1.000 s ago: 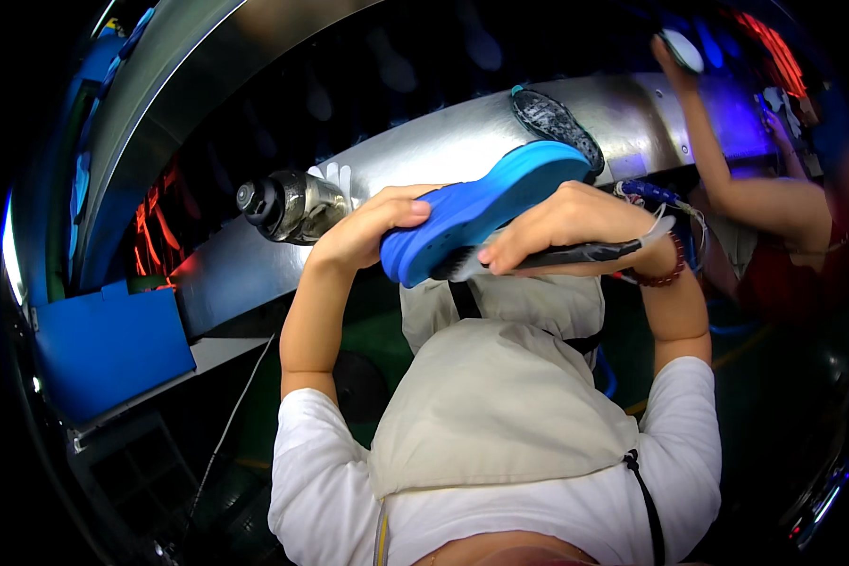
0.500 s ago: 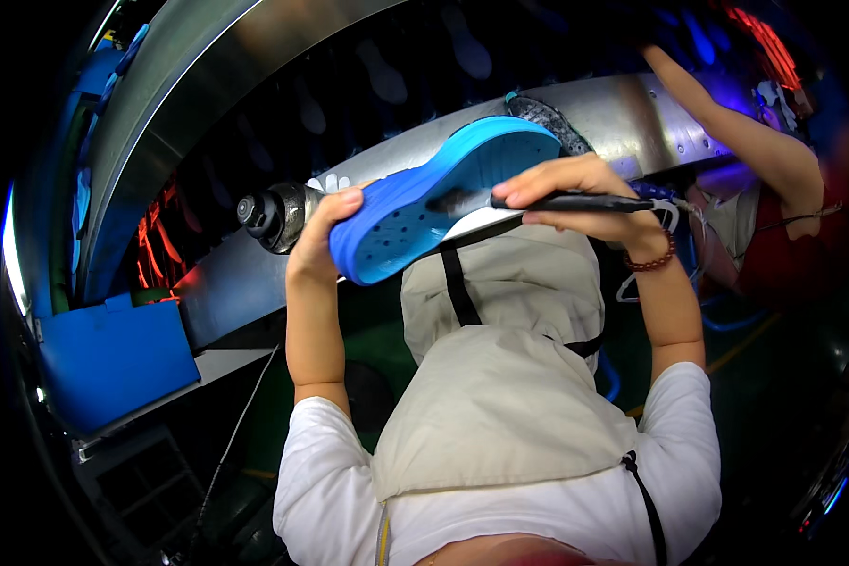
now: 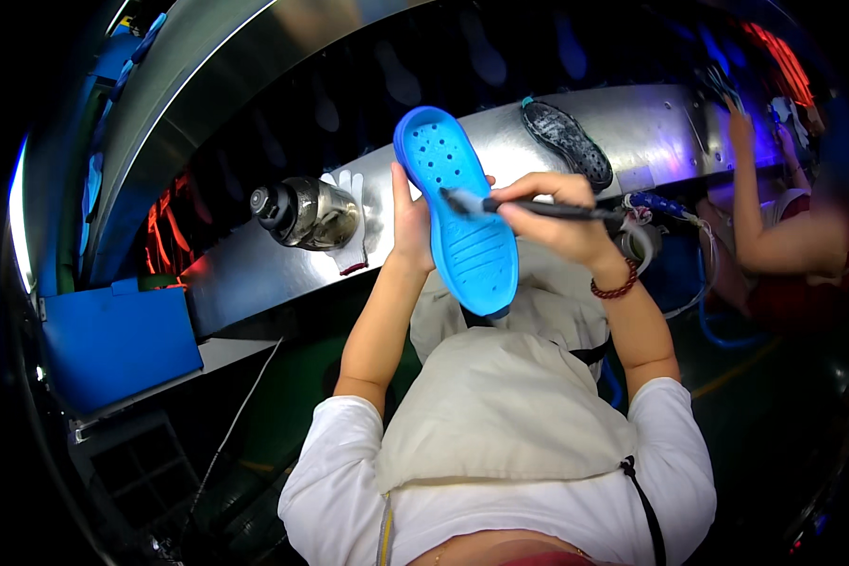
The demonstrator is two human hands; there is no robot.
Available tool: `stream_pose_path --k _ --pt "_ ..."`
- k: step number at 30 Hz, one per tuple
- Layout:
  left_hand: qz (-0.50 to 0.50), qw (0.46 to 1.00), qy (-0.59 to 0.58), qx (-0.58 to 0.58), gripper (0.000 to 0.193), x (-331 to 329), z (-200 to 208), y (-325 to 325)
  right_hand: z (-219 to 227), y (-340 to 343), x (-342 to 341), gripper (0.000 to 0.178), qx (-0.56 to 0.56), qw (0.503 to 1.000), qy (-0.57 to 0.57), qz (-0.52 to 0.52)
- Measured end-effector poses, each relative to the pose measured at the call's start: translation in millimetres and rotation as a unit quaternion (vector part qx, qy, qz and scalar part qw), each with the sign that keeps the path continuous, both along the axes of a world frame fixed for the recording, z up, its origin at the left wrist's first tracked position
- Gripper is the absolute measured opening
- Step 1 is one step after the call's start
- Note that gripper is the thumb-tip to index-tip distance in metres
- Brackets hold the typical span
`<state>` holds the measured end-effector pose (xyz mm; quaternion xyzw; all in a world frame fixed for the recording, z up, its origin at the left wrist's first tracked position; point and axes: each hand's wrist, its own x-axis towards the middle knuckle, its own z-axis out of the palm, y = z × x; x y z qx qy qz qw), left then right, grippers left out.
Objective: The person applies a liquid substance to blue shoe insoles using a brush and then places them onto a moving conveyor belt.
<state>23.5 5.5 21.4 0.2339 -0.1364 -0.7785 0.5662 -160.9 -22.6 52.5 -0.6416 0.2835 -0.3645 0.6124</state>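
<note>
My left hand [image 3: 408,222] holds a bright blue shoe sole [image 3: 457,212] upright by its left edge, its inner face with small holes and ridges turned toward me. My right hand [image 3: 555,212] grips a dark-handled brush [image 3: 528,205], and the bristle tip rests on the middle of the sole. Both hands are raised in front of a long steel ledge [image 3: 255,269]. I wear a white shirt and a beige apron.
A steel flask [image 3: 307,214] lies on a white glove [image 3: 352,222] on the ledge at left. A dark speckled sole [image 3: 566,141] lies on the ledge at right. A blue box [image 3: 118,344] sits lower left. Another person's arm [image 3: 759,203] reaches up at far right.
The blue sole has turned from lying flat on its side to standing upright with its inner face toward me. My right hand has brought the brush tip onto it.
</note>
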Motion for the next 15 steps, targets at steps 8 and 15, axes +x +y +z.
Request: stream_pose_path --k 8,15 --pt "0.100 0.993 -0.054 -0.018 0.083 11.2 11.7 1.5 31.0 21.1 -8.8 0.014 -0.250 0.959 0.034 0.131" --pt "0.151 0.983 -0.035 -0.101 0.082 5.2 35.7 1.5 37.6 26.4 -5.2 0.019 -0.274 0.948 -0.032 0.161"
